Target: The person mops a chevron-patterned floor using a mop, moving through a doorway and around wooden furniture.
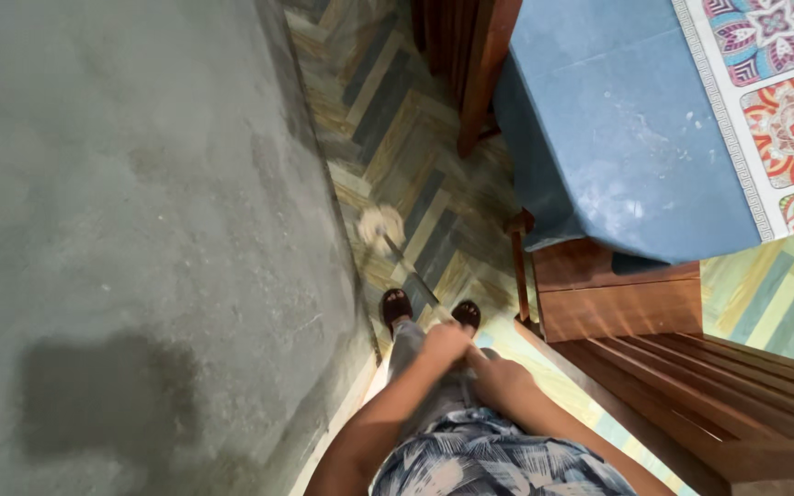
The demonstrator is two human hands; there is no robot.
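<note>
I am looking straight down at my own body. My left hand (445, 342) is closed around the top of a thin dark handle (413, 271). The handle slants away to a pale, blurred mop or broom head (379, 225) on the herringbone floor (415, 147) beside the wall. Just below the left hand, my right hand (505, 382) is also closed on the handle's upper end. My two feet in dark sandals (396, 306) stand under the hands. Motion blur hides the exact shape of the head.
A grey concrete wall (121, 230) with a dark damp patch fills the left side. A table under a blue cloth (618, 138) with a patterned tile runner stands at upper right. Wooden chairs (654, 331) crowd the right side, and another chair leg (480, 83) stands at the top.
</note>
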